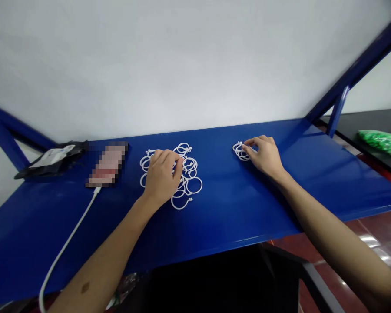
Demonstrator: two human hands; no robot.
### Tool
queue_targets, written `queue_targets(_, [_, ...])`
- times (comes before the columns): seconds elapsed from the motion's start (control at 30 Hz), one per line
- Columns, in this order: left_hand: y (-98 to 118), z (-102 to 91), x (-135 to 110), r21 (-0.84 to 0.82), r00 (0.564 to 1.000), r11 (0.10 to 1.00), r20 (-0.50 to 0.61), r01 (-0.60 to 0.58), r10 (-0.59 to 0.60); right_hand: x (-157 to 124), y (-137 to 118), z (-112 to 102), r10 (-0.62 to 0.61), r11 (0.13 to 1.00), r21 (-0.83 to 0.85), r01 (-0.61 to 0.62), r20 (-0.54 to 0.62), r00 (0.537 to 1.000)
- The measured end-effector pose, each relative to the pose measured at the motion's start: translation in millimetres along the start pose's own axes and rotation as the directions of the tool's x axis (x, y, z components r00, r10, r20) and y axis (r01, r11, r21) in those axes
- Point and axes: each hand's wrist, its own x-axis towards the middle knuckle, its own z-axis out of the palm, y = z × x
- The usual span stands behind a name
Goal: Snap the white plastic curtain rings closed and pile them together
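A loose pile of thin white plastic rings with small clasps (187, 186) lies on the blue table (221, 208), left of centre. Over this pile my left hand (164, 171) is closed, its fingers curled down among the rings. The fingertips are partly hidden, but they seem to grip a ring. To the right is a smaller cluster of similar white rings (240, 152). There my right hand (263, 155) pinches a ring at the cluster's right side between thumb and fingers. Some rings of both groups are covered by the hands.
A blurred-out phone (108, 165) with a white cable (73, 232) lies left of the pile. Behind it is a black plastic package (52, 160). Blue braces flank the table against a pale wall. A bag of green items (382, 142) rests on a dark surface at right.
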Motion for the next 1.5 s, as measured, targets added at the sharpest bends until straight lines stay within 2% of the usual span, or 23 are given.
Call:
queue_targets(0.33, [-5.2,2.0,0.7,0.037,0.998,0.998,0.024,0.060,-0.061,2.3,2.8,0.0,0.014,0.999,0.053,-0.013,-0.005,1.000])
queue_targets(0.43, [-9.7,3.9,1.0,0.054,0.997,0.995,0.012,0.079,-0.080,-0.8,-7.5,-4.5,-0.033,0.998,0.051,0.035,-0.051,0.998])
queue_targets(0.53, [-14.6,4.5,1.6,0.067,0.995,0.993,0.001,0.101,-0.102,-6.8,-28.5,-6.4,-0.140,0.988,0.054,0.146,-0.102,0.985])
queue_targets(0.57, [-16.0,4.6,1.8,0.071,0.994,0.992,0.001,0.109,-0.109,-8.5,-37.5,-5.2,-0.198,0.977,0.062,0.203,-0.085,0.977])
queue_targets(0.63, [-18.2,4.8,2.2,0.077,0.992,0.989,-0.002,0.125,-0.126,-9.4,-57.1,0.5,-0.338,0.938,0.092,0.335,0.022,0.941])
queue_targets(0.73, [-19.6,5.6,2.2,0.078,0.989,0.986,-0.001,0.150,-0.150,0.0,-87.5,17.0,-0.478,0.878,0.137,0.459,0.266,0.837])
queue_targets(0.8, [-19.6,6.0,2.0,0.079,0.988,0.985,0.006,0.155,-0.156,13.6,-105.2,31.2,-0.447,0.894,0.140,0.426,0.360,0.819])
queue_targets(0.87, [-19.3,5.9,1.8,0.083,0.988,0.985,0.013,0.154,-0.156,29.9,-118.4,45.8,-0.395,0.919,0.174,0.355,0.394,0.830])
queue_targets(0.93, [-19.2,5.5,1.7,0.097,0.987,0.983,0.022,0.155,-0.158,44.3,-126.2,58.9,-0.399,0.916,0.225,0.332,0.421,0.815])
queue_targets(1.03, [-19.6,5.5,1.3,0.136,0.985,0.979,0.060,0.154,-0.163,55.0,-129.2,72.5,-0.442,0.896,0.243,0.371,0.432,0.786])
queue_targets(1.17, [-20.2,7.8,-0.3,0.143,0.975,0.985,0.184,0.100,-0.125,49.4,-124.2,74.5,-0.463,0.886,0.230,0.403,0.375,0.803])
queue_targets(1.3, [-19.7,9.1,-2.0,0.165,0.948,0.983,0.291,0.085,-0.131,38.0,-113.9,61.5,-0.484,0.874,0.211,0.437,0.310,0.819])
queue_targets(1.5, [-21.3,7.3,-2.9,0.256,0.941,0.960,0.283,0.112,-0.185,20.0,-92.6,28.7,-0.508,0.853,0.249,0.459,0.198,0.838])
